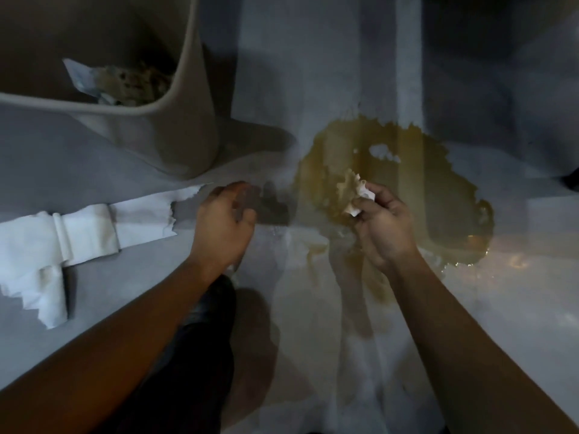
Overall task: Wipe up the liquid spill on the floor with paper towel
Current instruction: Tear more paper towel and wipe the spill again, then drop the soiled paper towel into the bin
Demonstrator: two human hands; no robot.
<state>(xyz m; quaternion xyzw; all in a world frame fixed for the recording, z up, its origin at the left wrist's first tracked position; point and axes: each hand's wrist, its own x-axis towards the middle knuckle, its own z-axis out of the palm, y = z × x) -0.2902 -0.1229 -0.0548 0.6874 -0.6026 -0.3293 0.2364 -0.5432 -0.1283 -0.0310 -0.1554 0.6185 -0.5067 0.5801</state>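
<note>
Head view. Brown spill (391, 195) spread wide across the floor (329, 57), largely unwiped, with thinner streaks trailing toward the camera. Right hand (383, 227) raised over the puddle's near edge, fingers pinched on a small wad (354, 194) of paper, already stained tan and apparently soaked through. Left hand (224, 219) hovering just left of the puddle, fingers loosely curled, holding nothing. Torn towel strip (94, 228) laid out on the floor at left, its ragged end near the left hand and dry (no staining visible). Bin (169, 120) at upper left, with soiled paper (131, 86) inside.

Risks, as judged: wad too small and too wet for the remaining liquid, so further passes likely to smear rather than absorb. Possible drips onto clean floor on the way to the bin. Clean strip close enough to wick liquid if the puddle gets pushed leftward. Dark trouser leg (200, 339) near the streaks, liable to contact.
</note>
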